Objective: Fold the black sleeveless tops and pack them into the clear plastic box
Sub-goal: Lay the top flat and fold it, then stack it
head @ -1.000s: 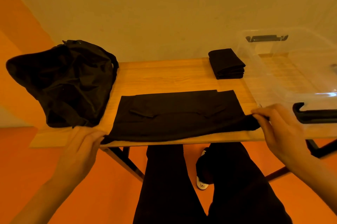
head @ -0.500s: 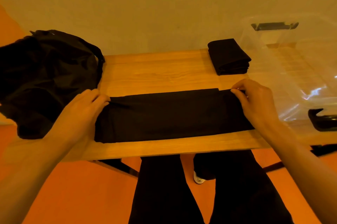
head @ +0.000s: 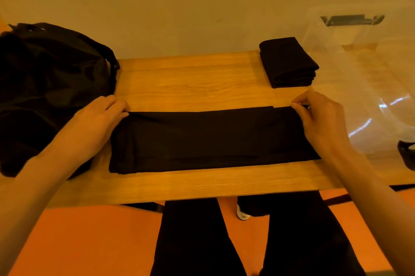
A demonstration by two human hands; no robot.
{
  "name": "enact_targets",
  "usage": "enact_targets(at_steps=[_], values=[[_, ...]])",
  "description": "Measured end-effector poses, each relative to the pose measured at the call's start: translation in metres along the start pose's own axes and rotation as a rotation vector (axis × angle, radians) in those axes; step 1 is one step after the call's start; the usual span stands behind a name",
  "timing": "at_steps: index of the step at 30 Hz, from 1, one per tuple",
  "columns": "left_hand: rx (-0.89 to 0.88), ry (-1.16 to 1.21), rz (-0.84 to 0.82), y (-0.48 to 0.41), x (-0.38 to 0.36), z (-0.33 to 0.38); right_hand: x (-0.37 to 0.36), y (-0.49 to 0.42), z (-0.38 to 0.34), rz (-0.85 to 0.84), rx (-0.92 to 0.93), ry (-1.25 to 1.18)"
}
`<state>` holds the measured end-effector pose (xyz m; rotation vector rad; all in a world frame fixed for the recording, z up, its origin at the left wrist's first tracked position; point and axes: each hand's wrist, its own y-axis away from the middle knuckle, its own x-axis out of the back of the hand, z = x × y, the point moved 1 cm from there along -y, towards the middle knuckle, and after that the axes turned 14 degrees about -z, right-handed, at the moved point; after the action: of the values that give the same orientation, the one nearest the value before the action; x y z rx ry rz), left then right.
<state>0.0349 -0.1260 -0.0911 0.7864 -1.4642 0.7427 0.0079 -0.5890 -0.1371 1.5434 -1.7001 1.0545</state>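
Moved: the black top (head: 213, 141), a second before spread wide with its near hem drawn over the front edge, had been folded up into a narrow band; both grips had gone from the near hem to the far corners
Surface: pale wooden surface (head: 202, 82), grain running left to right; its far edge met the wall
Room: plain cream wall (head: 179, 6); orange floor (head: 89, 242) below; legs in black trousers (head: 190, 242) and a white shoe (head: 243, 214) showed under the front edge
Black top: lay flat across the middle of the surface, stretched between the two grips
Left grip (head: 96, 125): fingers nearly straight over the far left corner, thumb hidden; pinch or mere press could not be told
Right grip (head: 321, 123): fingertips curled, pinching the far right corner
Folded stack (head: 288, 62): at the back right, apart from the band, just beside the box
Clear plastic box (head: 370, 96): at the right end, near the right grip
Black heap (head: 51, 87): unfolded cloth at the left end, beside the left grip
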Motion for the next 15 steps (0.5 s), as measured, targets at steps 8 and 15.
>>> enact_targets(at_steps=[8, 15], values=[[0.035, 0.025, -0.059, -0.012, -0.007, -0.009, -0.003, -0.01, 0.001, 0.023, 0.019, -0.031], [0.041, 0.005, -0.115, -0.014, -0.016, -0.013, -0.007, -0.014, 0.003, 0.006, 0.003, -0.011]])
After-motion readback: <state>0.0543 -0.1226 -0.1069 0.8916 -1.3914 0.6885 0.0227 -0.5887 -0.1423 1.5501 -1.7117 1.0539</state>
